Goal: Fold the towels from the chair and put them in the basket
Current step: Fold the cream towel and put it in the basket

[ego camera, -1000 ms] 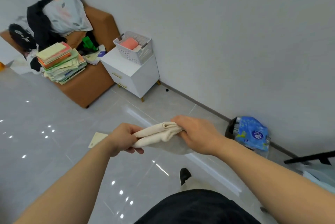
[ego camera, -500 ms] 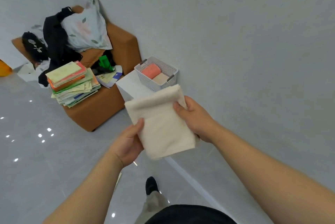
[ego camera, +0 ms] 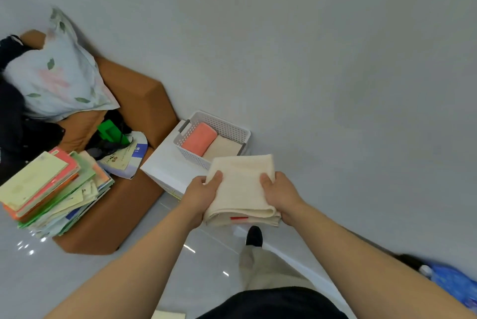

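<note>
Currently the folded cream towel (ego camera: 241, 187) is held in the air betw. my two hands, in front of the white basket (ego camera: 224, 126), overlapping its near corner in view. My L hand (ego camera: 200, 196) grips the towel's left edge, thumb on top; my R hand (ego camera: 280, 193) grips the right edge likewise. Basket sits on a white cabinet (ego camera: 165, 164), w/ a pink towel (ego camera: 198, 139) and a second cream towel (ego camera: 223, 148) side by side inside. Brown chair (ego camera: 139, 94) stands just beside the cabinet, carrying a pillow (ego camera: 59, 78) and a stack of books (ego camera: 49, 189).
</note>
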